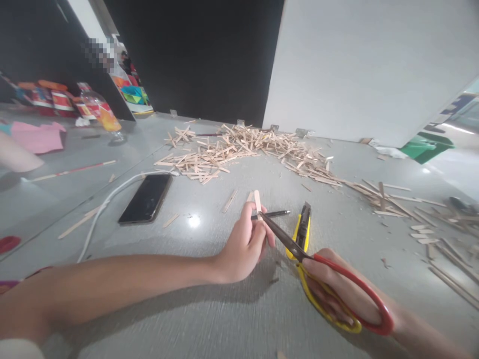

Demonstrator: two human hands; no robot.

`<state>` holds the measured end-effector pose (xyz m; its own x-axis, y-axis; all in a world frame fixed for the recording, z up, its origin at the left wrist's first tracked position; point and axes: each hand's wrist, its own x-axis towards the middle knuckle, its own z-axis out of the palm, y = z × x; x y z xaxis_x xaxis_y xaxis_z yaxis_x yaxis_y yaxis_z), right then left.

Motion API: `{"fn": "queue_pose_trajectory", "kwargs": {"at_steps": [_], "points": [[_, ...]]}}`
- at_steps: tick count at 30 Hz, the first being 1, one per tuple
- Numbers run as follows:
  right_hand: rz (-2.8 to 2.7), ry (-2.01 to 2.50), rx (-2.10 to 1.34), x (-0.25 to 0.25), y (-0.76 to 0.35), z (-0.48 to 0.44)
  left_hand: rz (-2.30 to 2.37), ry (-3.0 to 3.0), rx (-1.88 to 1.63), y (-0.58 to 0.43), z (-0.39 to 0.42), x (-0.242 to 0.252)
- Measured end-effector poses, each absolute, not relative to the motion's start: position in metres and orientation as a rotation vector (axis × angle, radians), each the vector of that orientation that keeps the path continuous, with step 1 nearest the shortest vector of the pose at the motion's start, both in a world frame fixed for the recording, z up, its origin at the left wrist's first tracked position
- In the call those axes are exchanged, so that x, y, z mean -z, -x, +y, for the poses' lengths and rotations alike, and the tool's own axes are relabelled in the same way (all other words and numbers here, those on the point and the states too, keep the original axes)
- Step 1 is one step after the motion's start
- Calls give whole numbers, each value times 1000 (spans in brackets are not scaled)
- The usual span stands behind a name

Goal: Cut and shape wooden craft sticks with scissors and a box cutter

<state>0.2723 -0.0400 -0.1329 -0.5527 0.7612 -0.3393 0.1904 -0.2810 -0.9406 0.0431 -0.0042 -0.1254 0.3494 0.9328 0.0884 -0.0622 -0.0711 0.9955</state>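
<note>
Between the fingertips of my left hand (243,244), a pale wooden craft stick (257,199) stands nearly upright. My right hand (333,286) is wrapped round the handles of a pair of scissors (282,237), one handle red and the other yellow. The dark blade tips meet the stick just above my left fingers; whether they cut into it I cannot tell. Behind my left hand lies a black pen (275,214). A yellow and black utility knife (304,227) rests on the grey tabletop (209,319) beyond the scissors.
A big pile of craft sticks (239,147) spreads along the back, with more sticks (392,199) at right. Left of my hands lies a phone (146,198) beside a white cable (101,212). Farther off stand a bottle (105,114) and a green container (426,147).
</note>
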Motion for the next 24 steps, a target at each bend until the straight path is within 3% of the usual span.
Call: {"fn": "queue_pose_trajectory", "kwargs": {"at_steps": [24], "points": [[-1627,1225,-1830,126,-273,-42,1022,-1494,-1112,-43,-3,127]]}}
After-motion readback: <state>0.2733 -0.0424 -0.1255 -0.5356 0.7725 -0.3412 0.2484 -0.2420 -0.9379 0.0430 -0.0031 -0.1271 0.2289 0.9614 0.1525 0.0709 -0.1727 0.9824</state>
